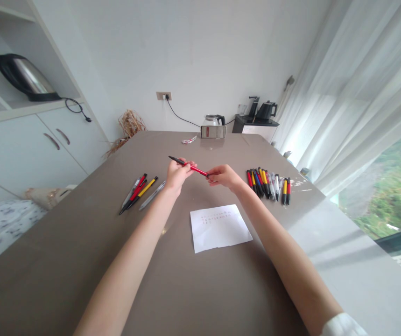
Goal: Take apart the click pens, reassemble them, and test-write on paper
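Note:
A red pen [199, 170] with a black grip and tip is held up between my two hands, above the middle of the table. My left hand [179, 174] is closed around its barrel, the black tip pointing up and to the left. At the other end, the fingers of my right hand [223, 176] pinch the pen's black end. Below them on the table lies a white sheet of paper [219, 238] with rows of small handwritten marks. Several pens, including a yellow pen [147, 187], lie to the left of my left hand.
A row of several red, yellow, blue and clear pens [263, 179] lies on the right of the brown table [172, 289]. At the far edge, a phone [213, 132] leans by a glass kettle [214, 119]. White curtains [357, 70] hang at the right.

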{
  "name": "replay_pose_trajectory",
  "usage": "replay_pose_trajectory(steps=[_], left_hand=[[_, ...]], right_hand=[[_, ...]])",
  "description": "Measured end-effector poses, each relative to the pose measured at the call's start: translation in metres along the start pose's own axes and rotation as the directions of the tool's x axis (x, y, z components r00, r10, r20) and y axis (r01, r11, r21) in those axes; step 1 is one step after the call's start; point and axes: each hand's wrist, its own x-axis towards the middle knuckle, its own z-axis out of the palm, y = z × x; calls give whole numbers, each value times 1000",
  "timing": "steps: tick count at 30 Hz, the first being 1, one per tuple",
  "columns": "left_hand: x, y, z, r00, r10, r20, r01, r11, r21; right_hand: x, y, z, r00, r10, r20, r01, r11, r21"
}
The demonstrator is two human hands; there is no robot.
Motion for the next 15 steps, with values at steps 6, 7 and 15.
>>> replay_pose_trajectory(steps=[6, 7, 15], left_hand=[[1, -1, -3, 1000, -17, 21, 18, 999, -33], [1, 0, -3, 1000, -19, 23, 20, 999, -31], [3, -2, -5, 1000, 22, 2, -22, 1000, -16]], right_hand=[[-3, -4, 1, 1000, 17, -10, -17, 998, 62], [-4, -5, 1, 1000, 25, -19, -23, 996, 83], [0, -2, -4, 999, -12, -53, 31, 929, 368]])
